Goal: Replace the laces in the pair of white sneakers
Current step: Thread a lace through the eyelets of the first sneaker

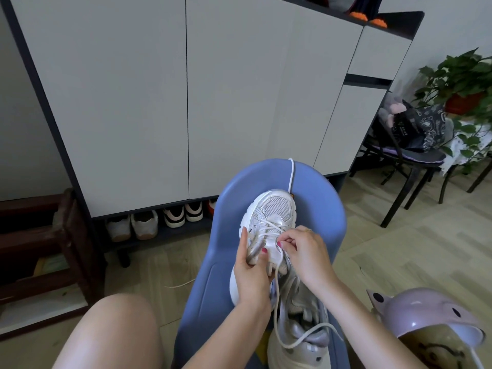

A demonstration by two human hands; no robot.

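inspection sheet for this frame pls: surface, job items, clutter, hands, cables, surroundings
Surface: blue plastic chair, used as the work surface; wood-look floor around it.
Job's things: white sneaker lies on the chair, toe away from the person, partly laced; second sneaker lies nearer the person, unlaced. White lace trails over the chair's far edge; another loose end loops over the second sneaker.
Clutter: lilac helmet at lower right; a stray lace on the floor.
Hands: left hand grips the sneaker's side; right hand pinches the lace at an eyelet.
Cables: nothing seen.
Surroundings: grey cabinet with shoes beneath, black chair with bags, potted plant.
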